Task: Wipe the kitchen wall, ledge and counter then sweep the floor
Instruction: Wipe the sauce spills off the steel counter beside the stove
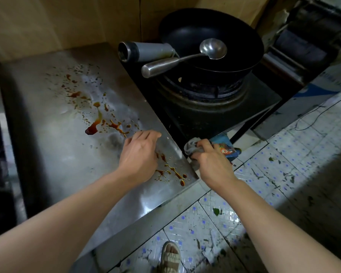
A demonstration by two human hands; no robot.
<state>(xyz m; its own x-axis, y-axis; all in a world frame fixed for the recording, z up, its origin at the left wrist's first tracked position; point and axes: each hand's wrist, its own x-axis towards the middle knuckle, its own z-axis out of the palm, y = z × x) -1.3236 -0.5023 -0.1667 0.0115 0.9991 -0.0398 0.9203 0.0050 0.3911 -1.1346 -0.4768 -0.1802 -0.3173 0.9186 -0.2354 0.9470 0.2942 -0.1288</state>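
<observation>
One crumpled grey cloth [193, 148] in right hand [213, 164]

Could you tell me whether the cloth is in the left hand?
No, the right hand grips the grey cloth at the counter's corner; the left hand holds nothing.

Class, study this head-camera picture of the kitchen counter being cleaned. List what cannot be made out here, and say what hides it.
Head view:
- Grey cloth: mostly covered by the right hand gripping it.
- Colourful packet: print too small, partly behind that hand.
- Counter under the left hand: any stain there is hidden.
- Left edge: dark, cut off.
- Floor debris: too blurred to identify.
</observation>
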